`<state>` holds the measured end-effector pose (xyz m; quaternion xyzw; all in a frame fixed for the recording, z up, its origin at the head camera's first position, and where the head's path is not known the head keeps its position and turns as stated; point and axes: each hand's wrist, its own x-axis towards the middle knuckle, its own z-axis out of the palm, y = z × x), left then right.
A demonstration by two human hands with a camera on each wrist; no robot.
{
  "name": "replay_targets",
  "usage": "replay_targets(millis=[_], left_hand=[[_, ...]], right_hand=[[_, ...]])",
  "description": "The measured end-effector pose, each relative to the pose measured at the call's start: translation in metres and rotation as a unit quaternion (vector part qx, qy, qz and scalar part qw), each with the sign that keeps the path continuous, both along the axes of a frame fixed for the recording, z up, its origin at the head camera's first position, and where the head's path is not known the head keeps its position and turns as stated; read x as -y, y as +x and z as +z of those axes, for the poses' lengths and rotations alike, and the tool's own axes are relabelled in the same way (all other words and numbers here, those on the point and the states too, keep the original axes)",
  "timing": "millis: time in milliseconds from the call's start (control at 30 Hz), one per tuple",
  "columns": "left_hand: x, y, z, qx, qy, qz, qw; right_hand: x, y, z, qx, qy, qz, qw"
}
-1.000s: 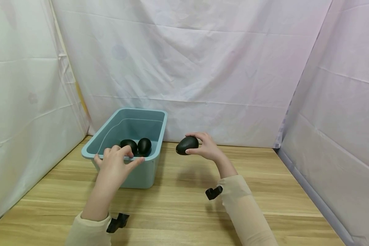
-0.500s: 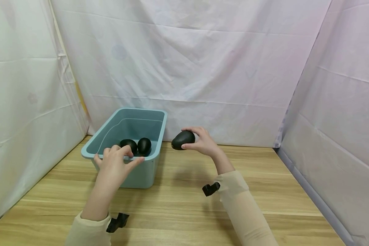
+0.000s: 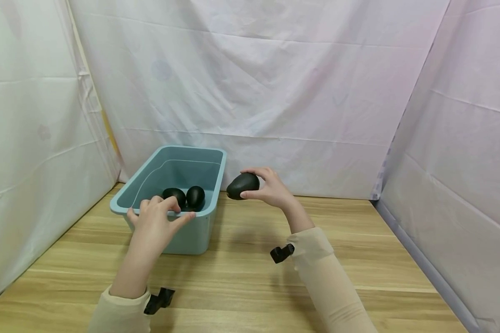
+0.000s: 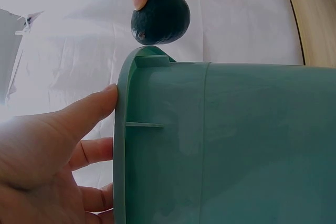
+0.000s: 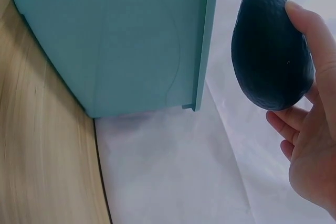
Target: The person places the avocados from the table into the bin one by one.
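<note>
A dark avocado [image 3: 243,186] is pinched between the thumb and fingers of my right hand [image 3: 275,190], held in the air just right of the bin. Its stem nub and bumpy skin show in the right wrist view, where the avocado [image 5: 270,48] hangs apart from the bin's rim. My left hand [image 3: 152,222] holds the near rim of the blue-green plastic bin [image 3: 200,233]. In the left wrist view its thumb [image 4: 97,106] touches the rim and the other fingers reach behind it. Inside the bin lie two more dark avocados [image 3: 196,197], partly hidden by the left hand and rim.
The bin stands at the left of a wood-grain table [image 3: 250,286]. White cloth [image 3: 275,92] hangs behind the table and along both sides. A small black wrist mount [image 3: 282,253] sits at the right cuff, another mount [image 3: 159,301] at the left.
My right hand has carried the avocado leftward and slightly up, closer to the bin's right side. The left hand and the avocados in the bin have stayed put.
</note>
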<state>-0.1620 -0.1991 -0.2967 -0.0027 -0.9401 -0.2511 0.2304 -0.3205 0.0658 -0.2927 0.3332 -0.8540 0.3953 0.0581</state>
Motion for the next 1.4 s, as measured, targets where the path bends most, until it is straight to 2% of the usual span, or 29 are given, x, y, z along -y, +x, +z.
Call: replay_targets(millis=[833,1167,1400], left_hand=[[0.0,0.001,0.001,-0.001,0.003,-0.006,1.0],[-0.001,0.001,0.002,0.003,0.002,-0.004,1.0],[-0.001,0.0,0.001,0.007,0.001,-0.004,1.0]], right_hand=[[0.028,0.002,0.014,-0.024,-0.005,0.018,1.0],[0.041,0.005,0.018,-0.026,-0.001,0.036,0.999],[0.052,0.007,0.02,-0.021,0.007,0.034,0.999]])
